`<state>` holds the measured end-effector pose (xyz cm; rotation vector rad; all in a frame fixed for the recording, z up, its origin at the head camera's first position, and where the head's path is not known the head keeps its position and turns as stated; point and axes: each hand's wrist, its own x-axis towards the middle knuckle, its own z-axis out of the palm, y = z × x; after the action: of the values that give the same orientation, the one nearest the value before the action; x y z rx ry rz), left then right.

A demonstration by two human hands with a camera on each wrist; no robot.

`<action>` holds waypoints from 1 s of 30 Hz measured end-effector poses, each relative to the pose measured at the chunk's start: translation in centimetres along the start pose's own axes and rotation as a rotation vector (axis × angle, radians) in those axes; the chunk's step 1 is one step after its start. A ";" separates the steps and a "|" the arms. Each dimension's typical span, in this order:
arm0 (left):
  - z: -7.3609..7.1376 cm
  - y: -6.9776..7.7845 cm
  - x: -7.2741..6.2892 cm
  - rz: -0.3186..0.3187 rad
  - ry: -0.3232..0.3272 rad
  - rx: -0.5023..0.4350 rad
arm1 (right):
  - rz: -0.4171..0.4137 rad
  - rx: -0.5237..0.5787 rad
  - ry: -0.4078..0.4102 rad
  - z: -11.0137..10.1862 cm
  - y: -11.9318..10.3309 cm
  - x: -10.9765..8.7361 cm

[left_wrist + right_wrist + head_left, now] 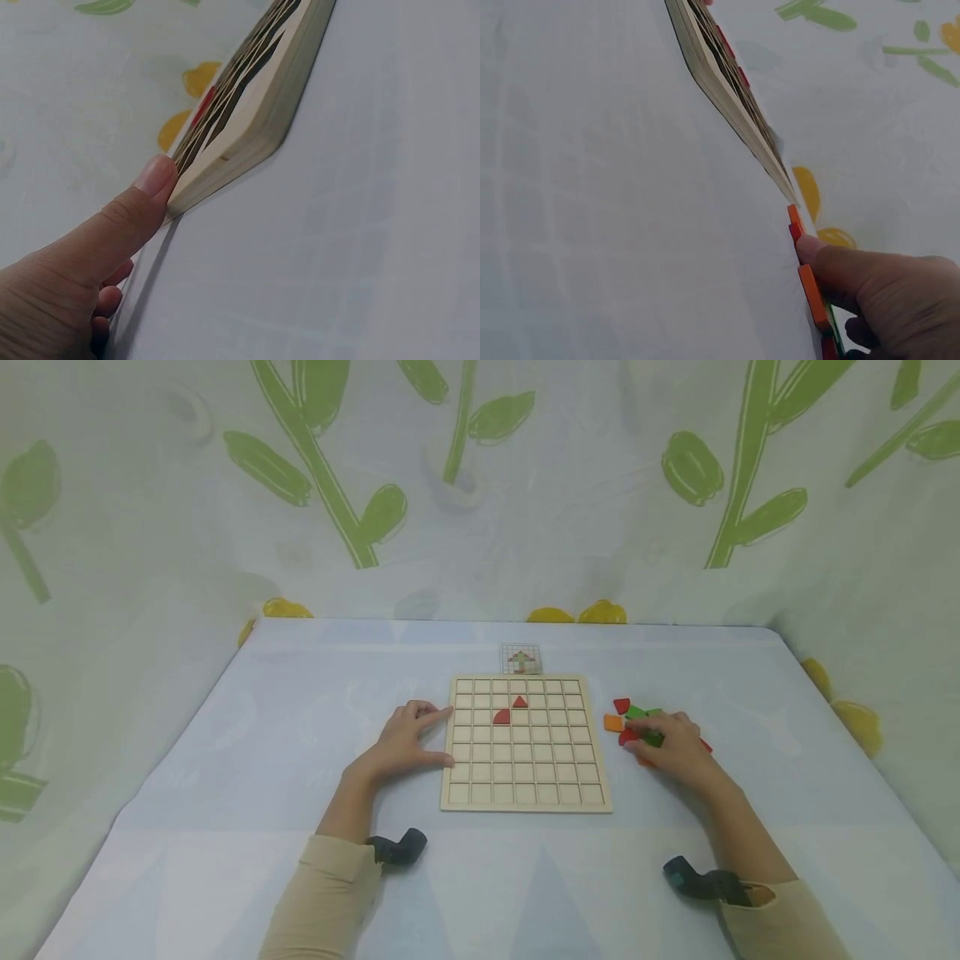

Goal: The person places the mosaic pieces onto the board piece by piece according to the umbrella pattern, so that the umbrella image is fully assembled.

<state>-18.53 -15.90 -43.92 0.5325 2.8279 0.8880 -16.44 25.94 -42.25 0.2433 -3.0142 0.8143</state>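
Observation:
A wooden grid board (525, 802) lies flat on the table, with a red triangle (520, 702) and a red quarter-circle (502, 717) in separate cells. My left hand (402, 743) touches the board's left edge with forefinger and thumb spread apart; the thumb (146, 184) meets the rim near a corner. Right of the board, my right hand (675, 747) reaches into a loose pile of pieces, forefinger and thumb apart. Around its fingertips lie an orange piece (614, 723), a red piece (622, 705) and green pieces (636, 712). The right thumb (810, 247) touches the pile.
A small pattern card (521, 659) showing a coloured figure on a grid lies behind the board. The white table (300, 660) meets a curtain printed with leaves (450, 543) at the back. Dark wrist straps (401, 848) sit on both forearms.

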 end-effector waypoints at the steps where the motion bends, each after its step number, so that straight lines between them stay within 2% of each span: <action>1: 0.0 0.0 0.0 0.002 0.000 -0.001 | -0.004 0.002 0.001 0.0 0.0 0.1; 10: 0.0 0.1 0.1 0.001 -0.001 -0.015 | -0.123 -0.073 0.079 0.2 0.4 0.2; 18: 0.1 0.0 0.2 0.000 -0.004 -0.014 | -0.241 -0.019 0.160 0.1 -0.4 0.1; 30: 0.0 -0.1 0.0 -0.003 -0.002 -0.013 | -0.345 0.046 0.231 0.7 -2.2 0.7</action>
<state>-18.60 -15.96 -43.94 0.5266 2.8189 0.9044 -16.76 23.64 -41.74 0.6044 -2.6362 0.8140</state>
